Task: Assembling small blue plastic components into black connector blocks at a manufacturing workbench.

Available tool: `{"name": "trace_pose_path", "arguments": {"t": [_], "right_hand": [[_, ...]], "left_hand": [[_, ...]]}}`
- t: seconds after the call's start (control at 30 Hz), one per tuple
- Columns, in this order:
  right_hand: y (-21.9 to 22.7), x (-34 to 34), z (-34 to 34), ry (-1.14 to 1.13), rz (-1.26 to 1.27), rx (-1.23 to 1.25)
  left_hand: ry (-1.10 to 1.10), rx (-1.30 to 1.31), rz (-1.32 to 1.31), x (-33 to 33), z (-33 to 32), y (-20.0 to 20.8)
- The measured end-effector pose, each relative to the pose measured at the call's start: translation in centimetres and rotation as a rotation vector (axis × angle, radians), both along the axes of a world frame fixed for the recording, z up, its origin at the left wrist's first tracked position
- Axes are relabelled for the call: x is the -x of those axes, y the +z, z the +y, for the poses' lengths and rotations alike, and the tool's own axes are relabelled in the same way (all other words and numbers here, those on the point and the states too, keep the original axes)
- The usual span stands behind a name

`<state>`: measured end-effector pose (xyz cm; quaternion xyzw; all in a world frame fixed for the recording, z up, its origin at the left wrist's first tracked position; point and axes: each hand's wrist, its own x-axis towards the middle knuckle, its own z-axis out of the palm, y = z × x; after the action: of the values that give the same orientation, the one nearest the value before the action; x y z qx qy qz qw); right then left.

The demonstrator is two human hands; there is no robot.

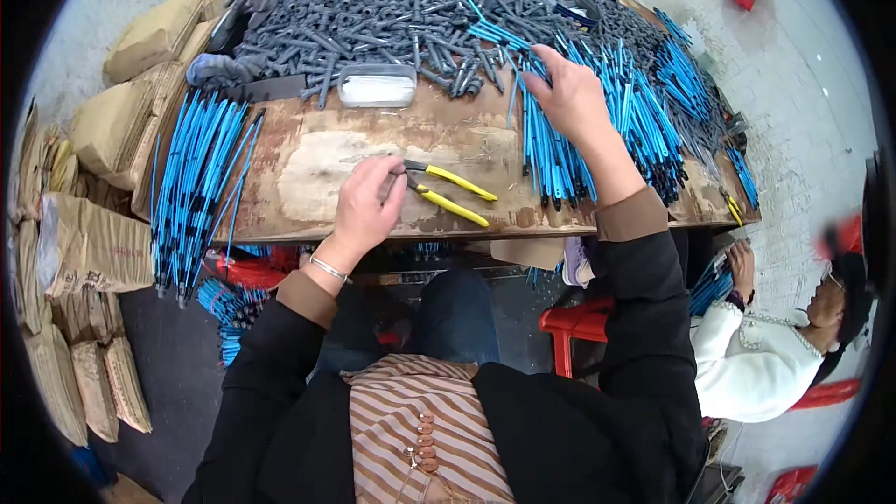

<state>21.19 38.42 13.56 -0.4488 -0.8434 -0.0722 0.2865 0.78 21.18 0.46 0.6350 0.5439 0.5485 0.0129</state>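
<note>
Left hand (366, 203) curled loosely round head of yellow-handled pliers (446, 191), fingers partly closed on jaw end; handles lie flat on counter (308, 163), pointing right & slightly toward body. Right hand (569, 93) spread open, palm down, fingertips pressing on blue rods (560, 145); nothing clasped. Rods' long axis runs roughly away from body, near ends overhanging counter front edge. Rod pile directly under & right of right hand, so right hand nearer by far; left hand apart from it, pliers between. Farther back: heap of grey fittings (392, 9), small clear tray (377, 87) in front of it. Second bundle of blue rods (196, 187) hanging off counter's left end. Tan sacks (112, 121) stacked at left. Another person in white sleeve (747, 359) seated at right, low.
</note>
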Motion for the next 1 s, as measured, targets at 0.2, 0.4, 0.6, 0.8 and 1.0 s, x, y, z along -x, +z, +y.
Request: {"name": "trace_pose_path", "arguments": {"t": [0.2,0.4,0.6,0.8,1.0], "right_hand": [[0.9,3.3,-3.9,0.345,0.125,0.205],[9.6,3.5,-9.9,0.590,-0.090,0.475],[6.1,5.0,-9.7,0.795,-0.413,0.738],[-4.5,6.8,-10.1,0.827,-0.004,0.922],[-8.9,8.6,-13.7,0.569,0.675,1.078]], "left_hand": [[-0.077,0.221,-0.762,2.1,1.6,1.2],[-0.311,0.151,-1.059,5.2,-0.1,4.8],[-0.850,0.032,-1.271,1.6,-2.0,8.6],[-0.436,0.225,-1.237,1.5,-1.2,4.1],[-0.304,0.039,-1.268,0.0,-1.7,3.5]]}}
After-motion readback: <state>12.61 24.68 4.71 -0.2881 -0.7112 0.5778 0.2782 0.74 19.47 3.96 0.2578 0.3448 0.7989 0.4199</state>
